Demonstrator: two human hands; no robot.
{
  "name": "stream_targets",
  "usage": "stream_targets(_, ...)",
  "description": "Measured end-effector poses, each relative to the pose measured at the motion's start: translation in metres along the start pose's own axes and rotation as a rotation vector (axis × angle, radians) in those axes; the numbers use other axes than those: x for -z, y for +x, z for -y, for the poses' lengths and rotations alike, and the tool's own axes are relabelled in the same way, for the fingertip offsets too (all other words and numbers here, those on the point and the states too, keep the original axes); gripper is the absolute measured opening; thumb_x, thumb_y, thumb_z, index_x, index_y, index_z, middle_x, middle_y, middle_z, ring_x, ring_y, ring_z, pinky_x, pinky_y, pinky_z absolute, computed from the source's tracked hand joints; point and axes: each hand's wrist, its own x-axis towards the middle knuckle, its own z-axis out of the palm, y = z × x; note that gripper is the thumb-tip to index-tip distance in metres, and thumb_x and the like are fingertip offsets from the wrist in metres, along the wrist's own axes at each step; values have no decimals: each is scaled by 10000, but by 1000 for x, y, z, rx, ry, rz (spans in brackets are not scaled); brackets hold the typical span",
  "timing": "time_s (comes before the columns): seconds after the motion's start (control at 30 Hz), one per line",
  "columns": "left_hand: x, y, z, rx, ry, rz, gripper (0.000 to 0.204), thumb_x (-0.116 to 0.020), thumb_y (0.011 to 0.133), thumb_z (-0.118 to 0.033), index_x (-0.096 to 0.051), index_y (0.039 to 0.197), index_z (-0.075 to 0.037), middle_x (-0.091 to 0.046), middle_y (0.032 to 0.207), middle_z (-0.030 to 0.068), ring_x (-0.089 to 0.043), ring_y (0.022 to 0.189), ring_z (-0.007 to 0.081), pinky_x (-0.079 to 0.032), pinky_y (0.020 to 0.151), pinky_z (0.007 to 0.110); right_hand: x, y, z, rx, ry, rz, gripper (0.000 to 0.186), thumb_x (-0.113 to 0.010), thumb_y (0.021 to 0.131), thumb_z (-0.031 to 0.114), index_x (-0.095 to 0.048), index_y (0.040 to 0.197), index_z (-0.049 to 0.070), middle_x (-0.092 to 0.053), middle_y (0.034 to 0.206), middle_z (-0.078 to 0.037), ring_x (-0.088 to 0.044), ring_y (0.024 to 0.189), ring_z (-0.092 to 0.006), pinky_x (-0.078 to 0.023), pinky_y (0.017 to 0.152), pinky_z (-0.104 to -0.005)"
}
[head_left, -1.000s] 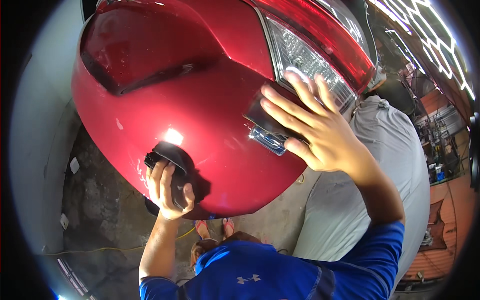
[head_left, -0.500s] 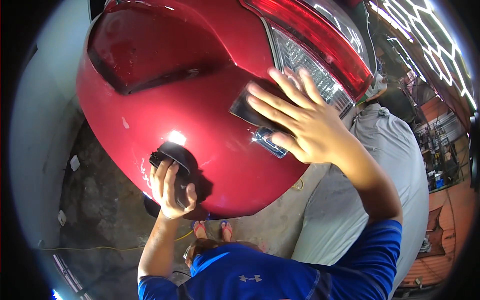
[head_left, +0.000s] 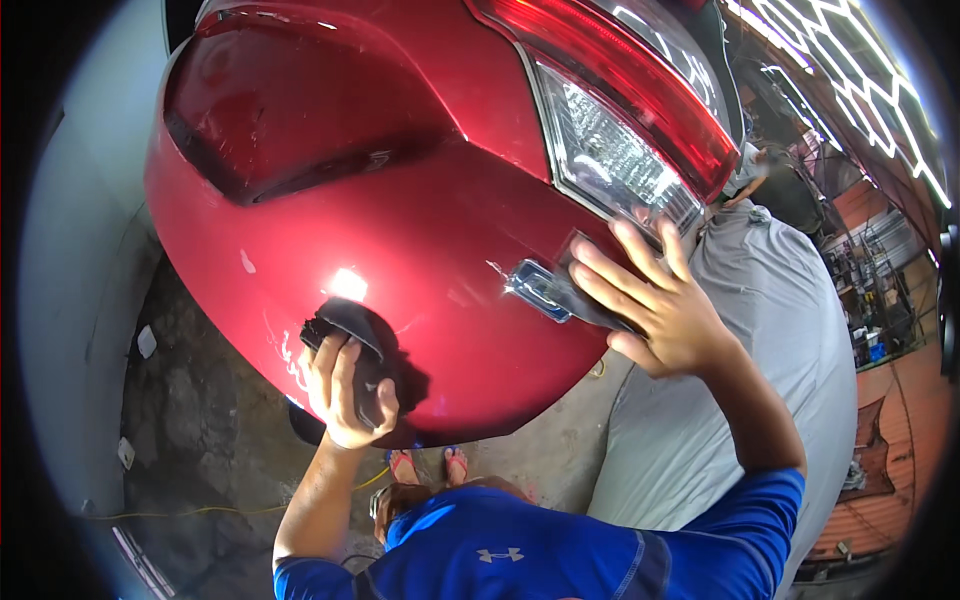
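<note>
Below me is the rounded red bumper (head_left: 470, 360) of a car. My left hand (head_left: 345, 400) is closed around a black, folded, sheet-like pad (head_left: 350, 322) at the bumper's lower left, close to a bright light reflection. Spread and nearly flat, my right hand (head_left: 668, 318) rests over a thin dark sheet (head_left: 590, 303), perhaps sandpaper, on the right side of the bumper. That sheet lies against a small blue-and-chrome rectangular fitting (head_left: 538, 288). Just beyond my right fingertips is the clear lower lens (head_left: 610, 145) of the tail light.
A grey cloth cover (head_left: 730, 370) drapes a large shape on the right. Another person (head_left: 748, 175) is partly visible behind it. A yellow cable (head_left: 220, 510) crosses the concrete floor. A pale wall (head_left: 80, 300) stands at the left, and shelving (head_left: 870, 290) at the far right.
My right hand and the dark sheet have slid right and toward me, from beside the tail light to the fitting's right side. My left hand has barely moved, still gripping its black pad.
</note>
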Motion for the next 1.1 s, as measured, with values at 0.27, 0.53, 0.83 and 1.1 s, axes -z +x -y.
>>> stream_targets(0.27,-11,-3,2,1,-70,13,565,-719,855,-274,-649,1273,100,-638,1277,303,-620,1180,462,-468,1035,588,11,120,2,103,-128,-311,630,-559,1064,433,-487,1594,101,-419,1697,-51,-244,1626,-319,-66,1327,-580)
stream_targets(0.53,-10,-4,-2,50,-60,17,605,-715,832,-268,-626,1313,88,-612,1333,313,-583,1234,513,-457,1079,599,9,80,25,-77,-27,-210,636,-533,1053,401,-505,1572,35,-386,1713,-116,-215,1636,-351,-9,1310,-609)
stream_targets(0.83,18,-13,32,96,40,98,742,-713,874,-371,-565,1427,102,-567,1428,339,-527,1339,546,-343,1195,631,-23,140,88,-323,-118,-409,688,-519,1054,426,-476,1566,-32,-394,1694,-171,-235,1613,-412,-82,1299,-638)
stream_targets(1.1,-5,90,52,330,3,-187,510,-698,976,-235,-620,1404,31,-645,1415,253,-592,1332,449,-446,1159,509,-56,64,177,-38,382,-222,810,-612,1003,322,-268,1663,3,-371,1679,-226,-253,1600,-445,-152,1286,-662)
